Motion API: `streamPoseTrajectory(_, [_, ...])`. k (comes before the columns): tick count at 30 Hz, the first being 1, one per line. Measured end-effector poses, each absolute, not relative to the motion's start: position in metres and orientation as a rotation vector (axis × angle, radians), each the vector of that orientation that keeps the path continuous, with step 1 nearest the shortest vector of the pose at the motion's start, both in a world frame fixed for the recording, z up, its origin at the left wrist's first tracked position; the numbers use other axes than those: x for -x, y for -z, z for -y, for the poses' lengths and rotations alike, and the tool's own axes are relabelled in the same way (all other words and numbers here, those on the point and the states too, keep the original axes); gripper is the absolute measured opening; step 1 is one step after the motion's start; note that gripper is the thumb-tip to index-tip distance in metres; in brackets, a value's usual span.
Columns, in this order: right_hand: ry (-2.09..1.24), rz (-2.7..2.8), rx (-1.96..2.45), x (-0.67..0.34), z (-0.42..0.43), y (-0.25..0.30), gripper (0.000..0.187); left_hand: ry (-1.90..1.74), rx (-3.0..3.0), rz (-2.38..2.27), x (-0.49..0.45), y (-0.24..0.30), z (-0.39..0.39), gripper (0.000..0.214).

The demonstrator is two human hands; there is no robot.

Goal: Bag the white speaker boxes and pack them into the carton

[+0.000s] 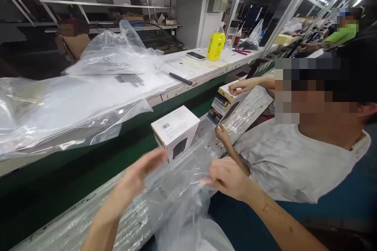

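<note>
My right hand [227, 177] is closed, pinching the edge of a clear plastic bag [176, 196] that hangs down in front of me. My left hand [147, 168], slightly blurred, has its fingers stretched out beside the bag's other side, close to a white printed box [176, 125]. Whether those fingertips touch the box I cannot tell. The box stands on the work line, with a barcode on its top and a dark device pictured on its side.
A co-worker in a white shirt [288, 160] sits at my right, both hands at another printed box [225, 104]. Across the green belt [123, 145], a shelf bears plastic bags [114, 53], a black-handled tool [180, 78], a phone [196, 55] and a yellow bottle [216, 45].
</note>
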State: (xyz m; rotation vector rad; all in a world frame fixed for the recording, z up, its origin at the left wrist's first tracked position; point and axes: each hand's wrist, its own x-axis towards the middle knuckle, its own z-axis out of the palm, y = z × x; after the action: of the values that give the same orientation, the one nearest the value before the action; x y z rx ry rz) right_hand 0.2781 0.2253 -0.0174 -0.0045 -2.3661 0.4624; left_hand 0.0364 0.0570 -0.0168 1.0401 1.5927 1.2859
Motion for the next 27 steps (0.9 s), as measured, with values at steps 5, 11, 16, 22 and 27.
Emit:
streamPoseTrajectory(5, [-1.229, 2.816, -0.001, -0.251, -0.290, 0.009, 0.056, -0.479, -1.287, -1.209, -0.027, -0.004, -0.101, 0.028])
streamPoseTrajectory(11, [-2.399, 2.218, -0.318, -0.248, -0.404, 0.044, 0.057, -0.603, -0.911, -0.905, 0.014, 0.074, -0.118, 0.042])
streamPoseTrajectory(16, [-1.732, 2.525, 0.383, -0.207, -0.449, 0.064, 0.038, -1.106, -0.889, -1.097, -0.011, 0.105, -0.114, 0.048])
streamPoseTrajectory(22, [-1.184, 2.407, 0.346, -0.109, -0.466, 0.033, 0.032, -2.211, 0.091, -1.617, -0.029, 0.102, -0.163, 0.048])
streamPoseTrajectory(27, [-1.112, 2.378, 0.158, -0.116, -0.585, -0.094, 0.015, -2.104, 0.058, -2.126, 0.017, 0.088, -0.204, 0.041])
